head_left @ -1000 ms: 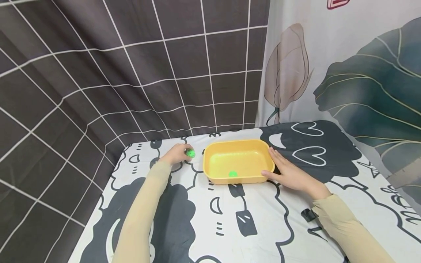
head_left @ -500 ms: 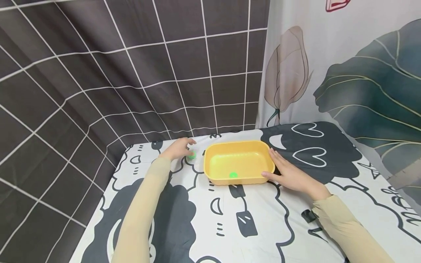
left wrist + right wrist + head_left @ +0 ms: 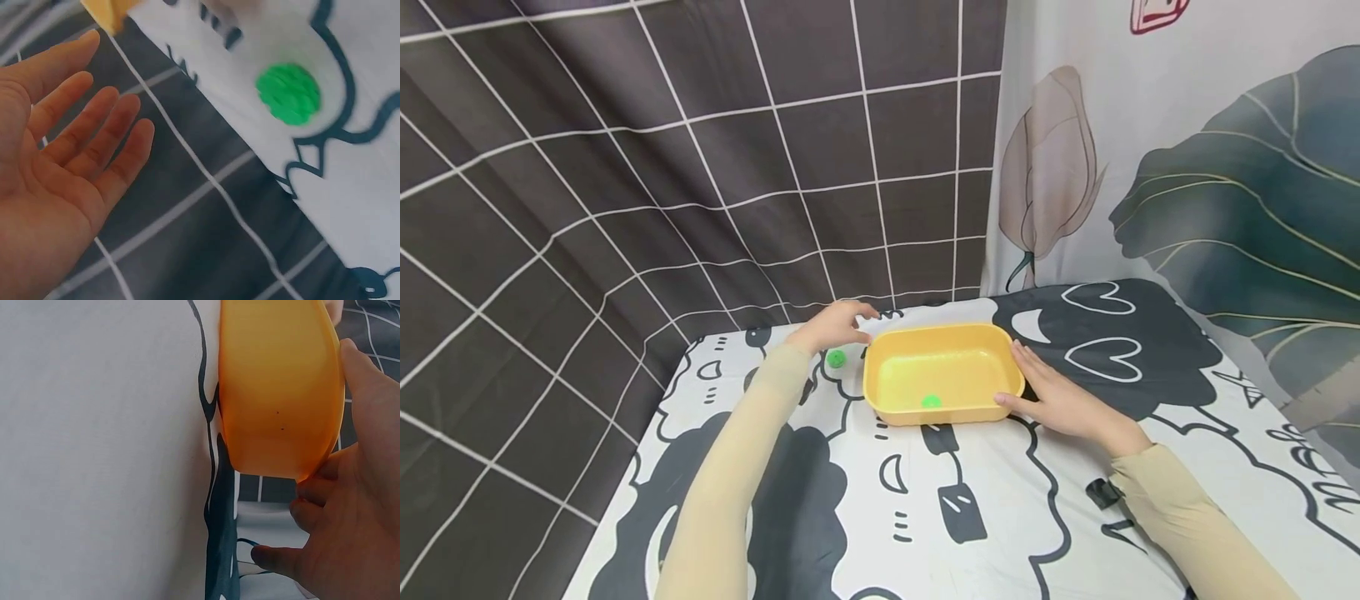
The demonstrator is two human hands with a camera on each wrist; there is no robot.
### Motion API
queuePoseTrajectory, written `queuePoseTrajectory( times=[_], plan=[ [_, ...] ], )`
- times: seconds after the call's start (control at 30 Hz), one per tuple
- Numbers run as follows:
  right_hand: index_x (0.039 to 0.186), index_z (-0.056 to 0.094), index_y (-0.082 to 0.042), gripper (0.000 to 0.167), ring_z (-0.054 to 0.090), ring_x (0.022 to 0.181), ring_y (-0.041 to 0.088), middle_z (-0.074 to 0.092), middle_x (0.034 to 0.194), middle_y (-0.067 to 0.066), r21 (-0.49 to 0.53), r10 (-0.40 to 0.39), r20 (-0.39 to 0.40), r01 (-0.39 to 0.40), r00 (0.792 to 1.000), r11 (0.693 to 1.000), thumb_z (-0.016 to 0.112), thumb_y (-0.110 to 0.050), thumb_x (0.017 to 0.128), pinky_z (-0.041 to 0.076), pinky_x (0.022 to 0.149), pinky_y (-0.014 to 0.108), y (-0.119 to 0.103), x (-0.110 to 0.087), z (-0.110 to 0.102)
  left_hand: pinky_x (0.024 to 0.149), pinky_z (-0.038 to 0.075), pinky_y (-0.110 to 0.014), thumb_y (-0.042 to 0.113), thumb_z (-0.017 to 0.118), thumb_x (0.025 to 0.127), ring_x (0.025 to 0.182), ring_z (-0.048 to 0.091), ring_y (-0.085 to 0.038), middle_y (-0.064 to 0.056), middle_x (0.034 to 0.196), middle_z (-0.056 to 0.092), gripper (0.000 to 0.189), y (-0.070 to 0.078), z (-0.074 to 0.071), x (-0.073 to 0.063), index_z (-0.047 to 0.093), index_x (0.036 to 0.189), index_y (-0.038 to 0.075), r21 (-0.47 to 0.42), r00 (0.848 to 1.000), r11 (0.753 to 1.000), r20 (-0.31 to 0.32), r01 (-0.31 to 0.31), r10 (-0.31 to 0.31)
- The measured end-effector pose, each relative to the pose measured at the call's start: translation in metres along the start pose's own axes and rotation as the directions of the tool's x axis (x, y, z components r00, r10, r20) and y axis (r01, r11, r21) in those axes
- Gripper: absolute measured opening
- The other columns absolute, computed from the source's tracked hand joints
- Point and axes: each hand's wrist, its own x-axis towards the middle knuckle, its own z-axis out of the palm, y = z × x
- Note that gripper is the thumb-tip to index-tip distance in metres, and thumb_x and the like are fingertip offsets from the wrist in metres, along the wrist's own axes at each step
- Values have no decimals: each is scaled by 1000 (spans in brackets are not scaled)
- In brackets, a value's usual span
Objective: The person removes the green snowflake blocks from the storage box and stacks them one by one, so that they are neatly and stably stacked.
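A yellow plastic basin point(image 3: 943, 417) stands on the patterned cloth, with a bright green round piece point(image 3: 932, 402) inside by its front wall. My left hand point(image 3: 835, 326) reaches toward the basin's back left corner, fingers spread and fingertips right at the rim. In the left wrist view the palm faces up and holds nothing. Just below that hand, a small green bumpy round piece point(image 3: 836, 358) lies on the cloth; its ridged surface shows in the left wrist view. My right hand point(image 3: 1060, 396) rests its extended fingers against the basin's right end, thumb at the front rim.
White cloth point(image 3: 1000, 517) with black cartoon drawings covers the surface. A dark gridded curtain point(image 3: 775, 208) hangs behind and to the left; a pale leaf-printed curtain point(image 3: 1067, 208) hangs at the back right.
My left hand has let go of the green round piece, leaving it on the cloth, and moved right to the basin's rim. The right hand stays at the basin.
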Motion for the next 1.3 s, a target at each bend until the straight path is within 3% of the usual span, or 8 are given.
queuePoseTrajectory(
  times=[0.23,0.53,0.77,0.97,1.3],
  plan=[
    [161,8,-6,101,8,152,41,8,167,17,-6,4,0,-4,1000,1000,56,-64,94,18,117,63,1,0,1,91,54,-31,15,74,90,111,64,-25,-8,136,62,46,32,7,11,63,135,9,92,992,993,109,-69,59],
    [161,7,-6,101,9,152,41,8,168,17,-1,3,0,-3,1000,1000,55,-64,94,18,117,64,1,0,0,97,48,-31,16,76,89,110,60,-21,-5,129,65,45,58,29,18,64,132,10,134,957,973,244,-191,154],
    [161,7,-7,101,8,152,42,7,168,17,-5,9,4,-9,1000,1000,55,-65,94,17,116,64,0,-1,-1,100,45,-30,17,75,89,112,59,-19,-3,123,66,40,62,49,18,66,128,11,155,927,951,312,-267,209],
    [161,8,-5,101,9,152,41,7,167,17,-4,5,2,-5,1000,1000,55,-64,94,17,117,63,-1,0,-1,99,44,-30,20,77,88,110,58,-20,-3,118,67,41,65,55,15,67,127,11,188,918,943,341,-276,201],
    [161,8,-4,102,9,152,42,7,167,18,-12,12,3,-12,1000,1000,55,-65,94,18,117,63,0,0,0,101,42,-28,17,75,88,109,57,-15,1,115,64,36,63,73,12,68,124,15,124,894,942,374,-311,246]
  ],
)
